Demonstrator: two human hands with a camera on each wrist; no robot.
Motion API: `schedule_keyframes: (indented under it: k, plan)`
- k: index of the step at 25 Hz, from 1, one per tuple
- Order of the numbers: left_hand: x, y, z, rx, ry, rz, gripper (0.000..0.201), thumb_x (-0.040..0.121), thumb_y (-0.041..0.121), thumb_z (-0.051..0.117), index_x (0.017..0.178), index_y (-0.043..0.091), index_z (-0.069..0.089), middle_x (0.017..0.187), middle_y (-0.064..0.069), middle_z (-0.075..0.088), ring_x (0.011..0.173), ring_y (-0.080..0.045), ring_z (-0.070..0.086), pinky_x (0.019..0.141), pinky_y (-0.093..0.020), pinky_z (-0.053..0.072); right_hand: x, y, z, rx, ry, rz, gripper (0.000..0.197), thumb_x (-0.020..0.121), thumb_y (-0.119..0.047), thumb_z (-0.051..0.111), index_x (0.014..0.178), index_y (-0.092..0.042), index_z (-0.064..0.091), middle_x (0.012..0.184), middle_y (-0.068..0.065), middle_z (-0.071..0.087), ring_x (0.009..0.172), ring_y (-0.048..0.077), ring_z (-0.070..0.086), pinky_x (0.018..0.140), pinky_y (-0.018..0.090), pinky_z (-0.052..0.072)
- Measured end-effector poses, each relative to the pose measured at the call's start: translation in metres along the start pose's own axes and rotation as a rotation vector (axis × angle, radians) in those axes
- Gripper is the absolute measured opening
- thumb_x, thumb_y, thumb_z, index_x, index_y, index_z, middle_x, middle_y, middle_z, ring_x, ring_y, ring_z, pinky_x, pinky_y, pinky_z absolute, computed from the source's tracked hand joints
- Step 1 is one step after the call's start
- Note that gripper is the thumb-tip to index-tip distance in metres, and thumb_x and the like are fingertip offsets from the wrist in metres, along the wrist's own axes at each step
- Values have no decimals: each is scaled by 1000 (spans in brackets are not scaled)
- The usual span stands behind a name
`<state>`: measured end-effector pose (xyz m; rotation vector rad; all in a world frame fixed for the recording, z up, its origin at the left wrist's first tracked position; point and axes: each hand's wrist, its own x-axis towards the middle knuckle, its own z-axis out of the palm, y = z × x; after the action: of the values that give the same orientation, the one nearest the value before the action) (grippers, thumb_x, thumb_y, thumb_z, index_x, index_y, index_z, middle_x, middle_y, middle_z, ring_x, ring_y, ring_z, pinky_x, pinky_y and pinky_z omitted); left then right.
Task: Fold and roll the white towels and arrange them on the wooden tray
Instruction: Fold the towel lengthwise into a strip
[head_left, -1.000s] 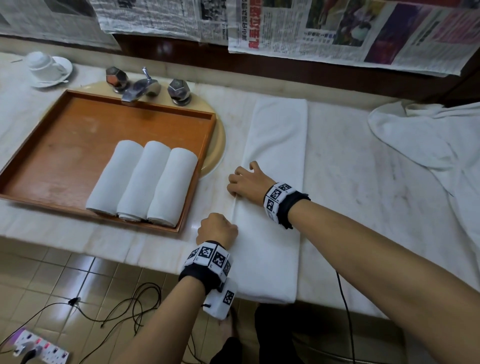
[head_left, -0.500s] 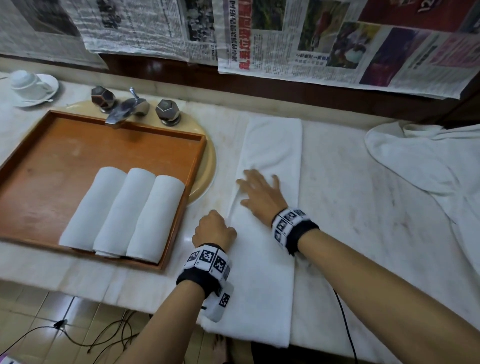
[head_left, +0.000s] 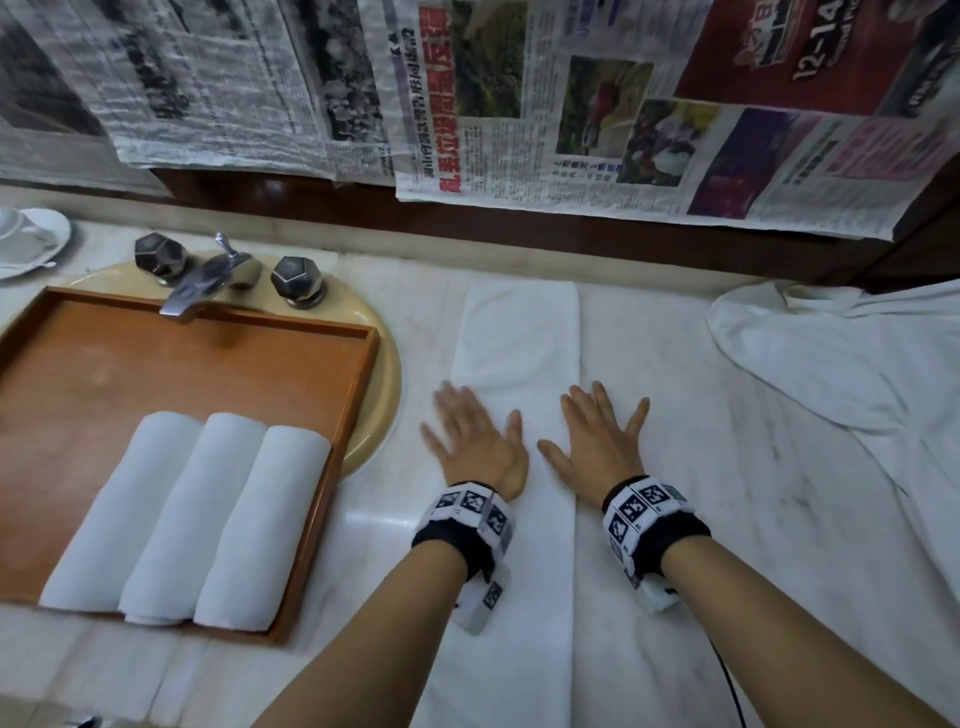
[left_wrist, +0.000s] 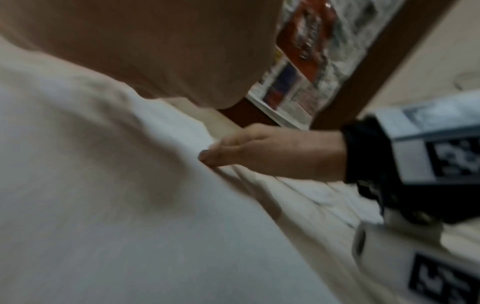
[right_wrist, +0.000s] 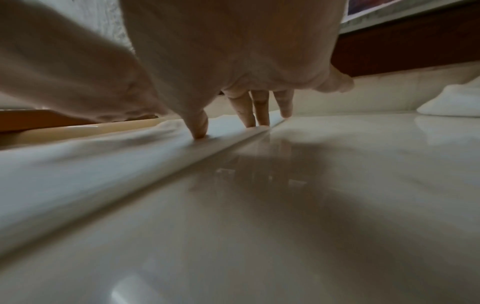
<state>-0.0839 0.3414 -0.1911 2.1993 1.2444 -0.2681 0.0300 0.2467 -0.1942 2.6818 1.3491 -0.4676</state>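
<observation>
Both palms lie flat, fingers spread, gripping nothing: left hand (head_left: 475, 441) and right hand (head_left: 597, 441) press the folded towel (head_left: 519, 338), a strip running six to twelve o'clock; the wooden tray (head_left: 358, 395) waits at nine.

From the head we look steeply down on the tabletop (head_left: 727, 493), newspapers (head_left: 519, 104) at twelve o'clock. Our wrist cameras sit almost on the surface (very close), facing along the fingers; all three share the folded towel (head_left: 519, 338), and the left one catches the right hand (left_wrist: 272, 152).
</observation>
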Motion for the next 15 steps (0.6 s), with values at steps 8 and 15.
schedule_keyframes:
  k: [8, 15]
  plan:
    - [41, 25, -15, -155, -11, -69, 69, 101, 51, 6, 151, 11, -17, 155, -5, -32, 143, -19, -28, 117, -47, -15, 22, 10, -19, 70, 125, 9, 27, 99, -33, 47, 122, -23, 57, 130, -7, 50, 130, 18, 36, 111, 68, 5]
    - [72, 20, -28, -167, 24, -275, 72, 99, 55, 8, 152, 13, -15, 156, -6, -30, 143, -20, -29, 115, -53, -17, 41, 2, -27, 35, 14, 34, 69, 86, -18, 49, 149, -29, 24, 137, -1, 32, 136, 22, 23, 105, 76, 1]
